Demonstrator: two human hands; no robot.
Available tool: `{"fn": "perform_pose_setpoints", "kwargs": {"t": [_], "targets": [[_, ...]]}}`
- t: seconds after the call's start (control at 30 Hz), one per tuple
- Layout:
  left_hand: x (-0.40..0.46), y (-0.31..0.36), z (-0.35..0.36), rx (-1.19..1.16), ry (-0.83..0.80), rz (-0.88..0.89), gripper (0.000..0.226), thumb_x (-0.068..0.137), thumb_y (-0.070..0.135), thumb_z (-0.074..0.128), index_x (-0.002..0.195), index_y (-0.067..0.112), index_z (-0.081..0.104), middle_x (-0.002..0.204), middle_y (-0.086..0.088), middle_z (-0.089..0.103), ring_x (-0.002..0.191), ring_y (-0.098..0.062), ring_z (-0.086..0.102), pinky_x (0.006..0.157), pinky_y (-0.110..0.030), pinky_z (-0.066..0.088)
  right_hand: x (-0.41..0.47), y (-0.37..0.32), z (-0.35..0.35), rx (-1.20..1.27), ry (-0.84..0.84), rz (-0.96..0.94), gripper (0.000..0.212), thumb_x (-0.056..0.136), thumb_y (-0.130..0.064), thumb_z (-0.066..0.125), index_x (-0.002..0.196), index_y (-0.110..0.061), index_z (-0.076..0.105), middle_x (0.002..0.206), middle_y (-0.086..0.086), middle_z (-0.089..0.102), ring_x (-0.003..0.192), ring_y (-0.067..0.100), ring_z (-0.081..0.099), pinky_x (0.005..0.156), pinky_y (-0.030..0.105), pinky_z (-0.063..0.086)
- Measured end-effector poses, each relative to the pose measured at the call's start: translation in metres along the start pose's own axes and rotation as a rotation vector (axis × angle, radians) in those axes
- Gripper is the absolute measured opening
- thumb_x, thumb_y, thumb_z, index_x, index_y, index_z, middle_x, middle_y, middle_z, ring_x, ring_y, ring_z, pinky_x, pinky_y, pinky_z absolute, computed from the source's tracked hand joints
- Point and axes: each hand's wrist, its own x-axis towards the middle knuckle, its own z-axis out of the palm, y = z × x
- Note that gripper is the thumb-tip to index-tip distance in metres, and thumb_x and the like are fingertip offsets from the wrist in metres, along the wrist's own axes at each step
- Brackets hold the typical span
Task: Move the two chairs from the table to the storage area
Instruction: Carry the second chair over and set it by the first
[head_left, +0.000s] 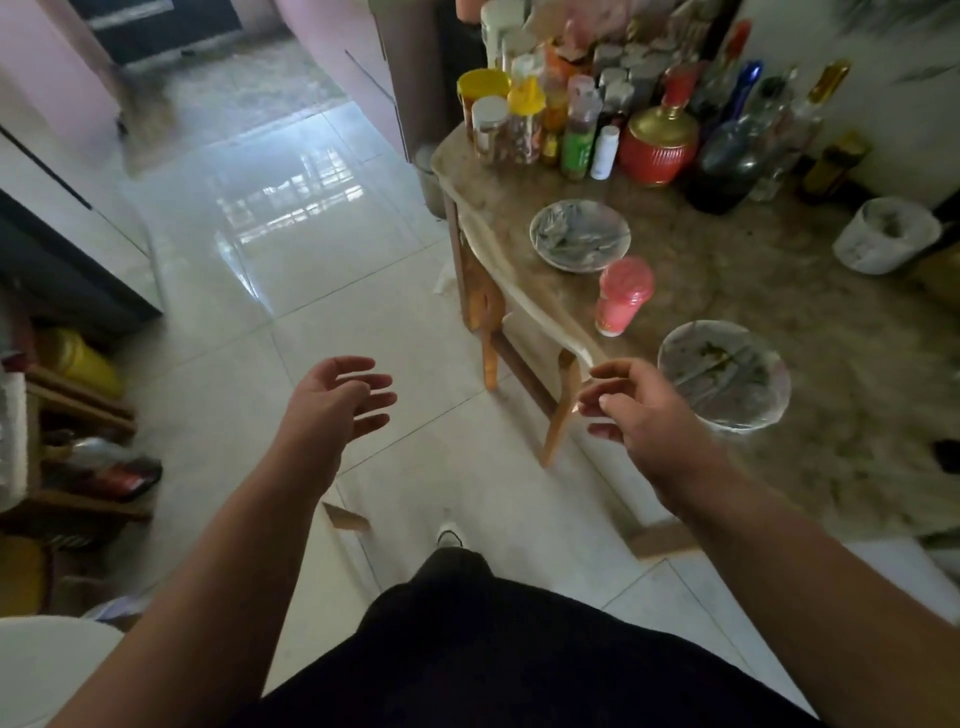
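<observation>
A wooden chair with orange-brown legs is tucked under the left edge of the table; only its legs and part of its frame show below the tabletop. My right hand hovers with fingers apart just in front of the table edge, above the chair's near leg, holding nothing. My left hand is out over the bare floor tiles, palm turned inward and fingers spread, well left of the chair. A second chair is not identifiable in the head view.
The table carries two plates, a pink jar, a paper roll and several bottles and jars at the back. Cluttered wooden shelving stands at the left. Glossy tiled floor runs ahead towards a doorway.
</observation>
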Motion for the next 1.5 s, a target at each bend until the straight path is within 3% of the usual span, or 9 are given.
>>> {"fn": "perform_pose_setpoints", "kwargs": {"t": [0.27,0.47,0.7,0.83,1.03,1.13,1.23,1.4,1.5], "targets": [[0.151,0.026,0.028,0.13,-0.183,-0.103,0.034,0.095,-0.009,0.042,0.114,0.009,0.063,0.109,-0.017,0.073,0.098,-0.035,0.073,0.083,-0.045,0.059,0.103,0.01,0.035,-0.001,0.126,0.171,0.028,0.095,0.003,0.042,0.107,-0.016,0.059,0.105,0.016,0.07,0.098,0.027,0.067,0.087,0.047,0.056],[0.307,0.076,0.037,0.313,-0.403,-0.229,0.025,0.1,-0.005,0.047,0.122,0.0,0.058,0.11,-0.023,0.069,0.098,-0.04,0.069,0.091,-0.054,0.054,0.191,0.025,0.085,0.226,0.433,0.403,0.025,0.094,0.0,0.044,0.102,-0.016,0.06,0.093,0.009,0.071,0.084,0.02,0.066,0.068,0.031,0.056],[0.431,0.112,0.089,0.397,-0.576,-0.513,0.019,0.097,0.008,0.056,0.113,0.0,0.059,0.108,-0.024,0.07,0.096,-0.04,0.072,0.079,-0.052,0.06,0.222,0.036,0.109,0.454,0.655,0.664,0.022,0.093,-0.007,0.045,0.101,-0.011,0.064,0.084,0.01,0.07,0.072,0.023,0.07,0.063,0.037,0.06],[0.481,0.104,0.126,0.414,-0.55,-0.713,0.019,0.097,0.01,0.047,0.108,-0.002,0.057,0.105,-0.024,0.068,0.099,-0.039,0.07,0.068,-0.052,0.061,0.223,0.055,0.102,0.629,0.717,0.852,0.021,0.096,-0.017,0.046,0.102,-0.008,0.064,0.089,0.011,0.071,0.08,0.027,0.07,0.067,0.038,0.057],[0.535,0.095,0.186,0.541,-0.53,-0.786,0.036,0.101,0.018,0.041,0.125,-0.008,0.05,0.117,-0.028,0.064,0.103,-0.04,0.067,0.072,-0.054,0.057,0.232,0.099,0.072,0.858,0.798,0.991,0.028,0.097,-0.015,0.037,0.111,-0.004,0.058,0.109,0.021,0.069,0.089,0.034,0.069,0.074,0.044,0.057],[0.556,0.095,0.214,0.63,-0.575,-0.833,0.044,0.102,0.025,0.043,0.129,-0.01,0.048,0.123,-0.033,0.059,0.107,-0.044,0.062,0.077,-0.055,0.055,0.244,0.124,0.058,1.027,0.803,0.983,0.037,0.099,-0.028,0.042,0.119,0.002,0.053,0.112,0.028,0.069,0.096,0.04,0.07,0.078,0.051,0.059],[0.573,0.092,0.232,0.75,-0.647,-0.88,0.04,0.097,0.023,0.049,0.125,-0.005,0.051,0.112,-0.032,0.071,0.096,-0.045,0.072,0.075,-0.055,0.06,0.258,0.143,0.049,1.161,0.712,0.958,0.045,0.094,-0.032,0.054,0.123,0.003,0.055,0.102,0.029,0.074,0.097,0.042,0.071,0.078,0.056,0.058],[0.585,0.079,0.26,0.99,-0.712,-0.865,0.032,0.096,0.028,0.053,0.115,0.004,0.06,0.084,-0.019,0.079,0.07,-0.033,0.078,0.063,-0.048,0.062,0.283,0.155,0.04,1.201,0.545,0.942,0.046,0.083,-0.021,0.065,0.126,-0.004,0.062,0.111,0.019,0.075,0.099,0.036,0.072,0.084,0.052,0.055],[0.582,0.072,0.275,1.147,-0.778,-0.832,0.035,0.093,0.026,0.06,0.121,0.005,0.06,0.096,-0.019,0.074,0.076,-0.034,0.076,0.069,-0.047,0.063,0.29,0.161,0.033,1.22,0.531,0.98,0.053,0.074,-0.012,0.064,0.125,0.0,0.06,0.106,0.02,0.074,0.095,0.037,0.072,0.084,0.051,0.056]]}}
